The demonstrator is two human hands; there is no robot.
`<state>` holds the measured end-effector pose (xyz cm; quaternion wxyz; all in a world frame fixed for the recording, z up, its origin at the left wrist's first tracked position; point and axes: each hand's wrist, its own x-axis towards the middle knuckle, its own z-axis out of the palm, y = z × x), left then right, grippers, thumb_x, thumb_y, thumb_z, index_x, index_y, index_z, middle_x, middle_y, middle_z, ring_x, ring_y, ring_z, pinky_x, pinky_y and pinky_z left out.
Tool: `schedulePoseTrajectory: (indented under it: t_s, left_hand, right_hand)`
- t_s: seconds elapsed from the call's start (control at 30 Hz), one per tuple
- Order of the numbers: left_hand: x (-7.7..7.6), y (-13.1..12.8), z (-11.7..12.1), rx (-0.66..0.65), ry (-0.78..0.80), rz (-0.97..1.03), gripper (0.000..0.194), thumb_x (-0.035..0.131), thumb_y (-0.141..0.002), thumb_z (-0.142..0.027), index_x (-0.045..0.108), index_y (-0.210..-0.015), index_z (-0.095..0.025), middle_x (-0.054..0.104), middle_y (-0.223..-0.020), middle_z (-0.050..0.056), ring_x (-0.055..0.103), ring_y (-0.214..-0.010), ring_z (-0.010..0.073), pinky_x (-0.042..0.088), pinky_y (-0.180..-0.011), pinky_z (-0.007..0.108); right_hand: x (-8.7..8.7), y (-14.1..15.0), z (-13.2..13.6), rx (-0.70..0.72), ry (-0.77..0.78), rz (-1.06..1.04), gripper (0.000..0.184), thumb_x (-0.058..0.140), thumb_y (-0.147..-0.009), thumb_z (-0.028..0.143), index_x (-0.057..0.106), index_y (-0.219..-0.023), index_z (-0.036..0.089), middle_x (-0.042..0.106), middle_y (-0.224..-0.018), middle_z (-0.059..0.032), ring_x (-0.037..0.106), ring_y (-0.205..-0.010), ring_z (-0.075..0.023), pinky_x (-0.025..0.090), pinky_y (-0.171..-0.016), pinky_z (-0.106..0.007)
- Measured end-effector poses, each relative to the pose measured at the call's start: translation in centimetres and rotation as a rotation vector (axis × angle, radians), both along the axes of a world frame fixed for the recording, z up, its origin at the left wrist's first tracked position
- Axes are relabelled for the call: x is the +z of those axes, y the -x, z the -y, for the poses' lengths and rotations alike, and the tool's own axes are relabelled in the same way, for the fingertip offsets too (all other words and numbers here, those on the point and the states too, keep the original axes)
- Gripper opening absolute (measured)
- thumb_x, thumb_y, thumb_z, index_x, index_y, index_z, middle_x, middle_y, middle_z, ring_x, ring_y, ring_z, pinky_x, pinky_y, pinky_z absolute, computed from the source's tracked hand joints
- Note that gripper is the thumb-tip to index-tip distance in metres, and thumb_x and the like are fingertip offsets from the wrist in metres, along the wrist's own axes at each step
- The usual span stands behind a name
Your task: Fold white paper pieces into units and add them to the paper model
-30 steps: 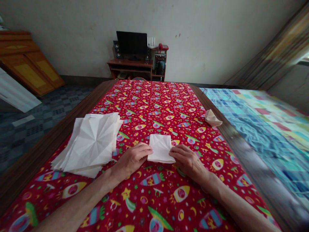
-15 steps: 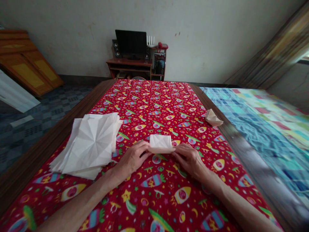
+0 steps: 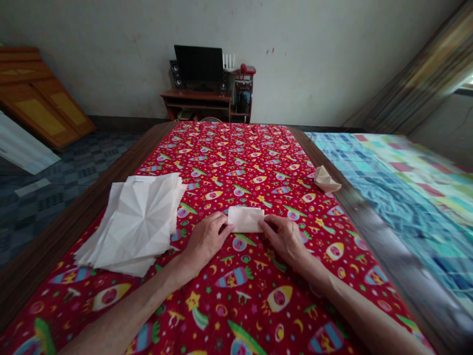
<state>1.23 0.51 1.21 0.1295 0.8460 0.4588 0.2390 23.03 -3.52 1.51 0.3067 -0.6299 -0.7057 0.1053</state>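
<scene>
A small white folded paper (image 3: 246, 219) lies on the red patterned tablecloth (image 3: 236, 162) in front of me. My left hand (image 3: 205, 240) pinches its left edge and my right hand (image 3: 284, 238) pinches its right edge, both resting on the cloth. The paper now forms a narrow rectangle, folded in half away from me. A stack of creased white paper sheets (image 3: 136, 222) lies just left of my left hand.
A finished folded paper piece (image 3: 325, 180) sits near the table's right edge. A bed with a blue patchwork cover (image 3: 399, 192) runs along the right. A desk with a monitor (image 3: 201, 64) stands at the far wall; a wooden cabinet (image 3: 40, 103) is at the left.
Both hands lifted the paper's near edge and folded it over away from me. The square became a narrower rectangle, and my hands moved slightly forward with it.
</scene>
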Motion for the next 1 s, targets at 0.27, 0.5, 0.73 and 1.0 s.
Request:
schedulePoseTrajectory:
  t_s: [0.27, 0.5, 0.73, 1.0]
  left_hand:
    - [0.8, -0.5, -0.1, 0.092, -0.123, -0.096, 0.025, 0.061, -0.086, -0.031, 0.057, -0.065, -0.018, 0.059, -0.075, 0.000, 0.055, -0.070, 0.0138, 0.040, -0.059, 0.025]
    - [0.3, -0.6, -0.7, 0.043, -0.136, -0.075, 0.027, 0.061, -0.086, -0.030, 0.058, -0.063, -0.017, 0.059, -0.085, 0.002, 0.054, -0.084, 0.0173, 0.046, -0.074, 0.031]
    - [0.4, -0.8, -0.7, 0.074, -0.170, -0.064, 0.028, 0.062, -0.085, -0.030, 0.054, -0.061, -0.018, 0.058, -0.081, 0.002, 0.054, -0.081, 0.0174, 0.045, -0.070, 0.031]
    - [0.3, -0.9, -0.9, 0.071, -0.189, -0.080, 0.028, 0.063, -0.084, -0.029, 0.051, -0.060, -0.018, 0.056, -0.079, 0.002, 0.053, -0.081, 0.0175, 0.045, -0.069, 0.030]
  right_hand:
    - [0.3, 0.5, -0.1, 0.037, -0.124, 0.222, 0.028, 0.045, -0.093, 0.028, 0.052, -0.067, 0.020, 0.058, -0.058, 0.0004, 0.050, -0.051, -0.0112, 0.029, -0.055, -0.025]
    - [-0.2, 0.5, -0.2, 0.016, -0.127, 0.356, 0.025, 0.046, -0.092, 0.028, 0.050, -0.069, 0.020, 0.061, -0.064, -0.0015, 0.052, -0.058, -0.0132, 0.029, -0.061, -0.028]
    - [-0.2, 0.6, -0.4, -0.005, -0.139, 0.404, 0.026, 0.044, -0.092, 0.028, 0.050, -0.068, 0.020, 0.061, -0.063, -0.0016, 0.053, -0.057, -0.0136, 0.028, -0.061, -0.028]
    - [0.0, 0.7, -0.5, -0.020, -0.144, 0.427, 0.027, 0.045, -0.092, 0.028, 0.050, -0.066, 0.020, 0.061, -0.060, -0.0013, 0.053, -0.055, -0.0135, 0.026, -0.059, -0.028]
